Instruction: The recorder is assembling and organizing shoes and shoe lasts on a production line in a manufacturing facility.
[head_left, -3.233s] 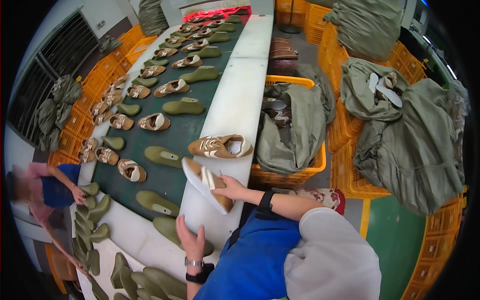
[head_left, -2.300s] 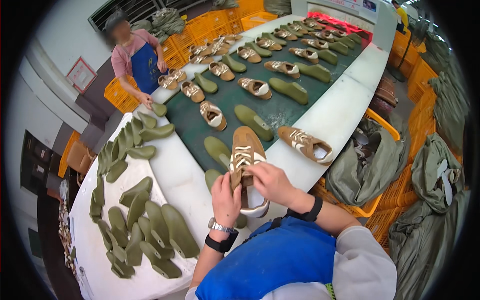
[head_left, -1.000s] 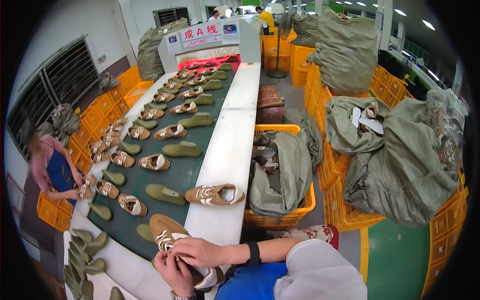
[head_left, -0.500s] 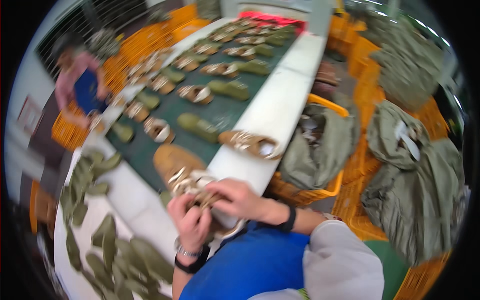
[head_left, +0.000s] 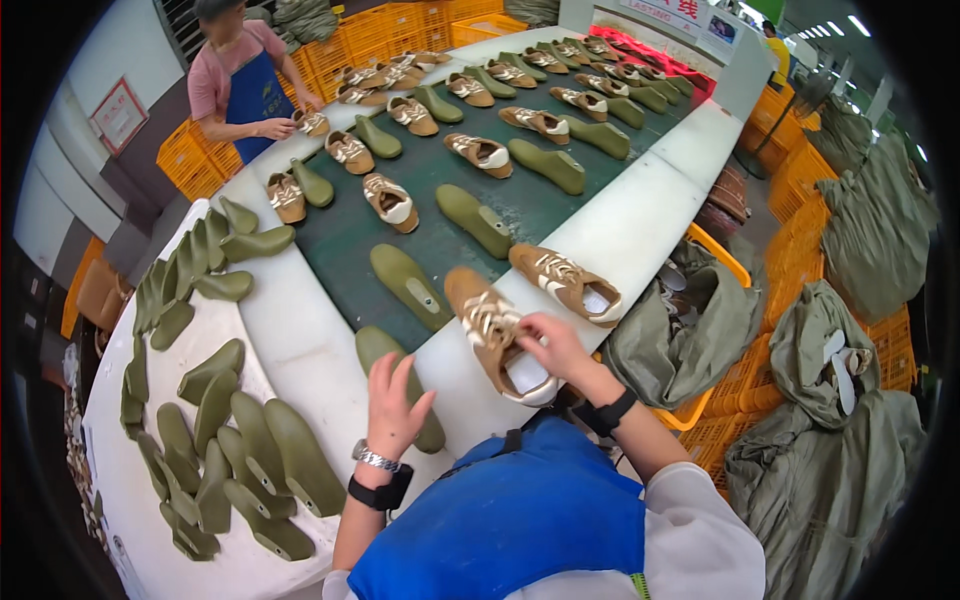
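My right hand (head_left: pixel 558 348) pinches a brown sneaker (head_left: pixel 476 305) with white laces at its tongue and collar. The sneaker tilts over the white edge of the conveyor, its toe pointing away from me. My left hand (head_left: pixel 393 408) is empty, fingers apart, above a green shoe last (head_left: pixel 374 345) that it partly covers; whether they touch I cannot tell. Beyond it lies another green last (head_left: pixel 408 285) on the dark green belt (head_left: pixel 330 240). A second brown sneaker (head_left: pixel 566 284) rests on the white edge just past my right hand.
Many green lasts (head_left: pixel 300 455) are piled on the white side table (head_left: pixel 245 345) at left. Sneakers and lasts alternate in rows along the belt. Across it, a person (head_left: pixel 240 85) in a blue apron handles a sneaker. Orange crates (head_left: pixel 735 372) with grey-green cloth stand at right.
My left hand has let go of the sneaker's laces and moved down beside a green last. My right hand keeps the sneaker, which has shifted right. The whole view has swung.
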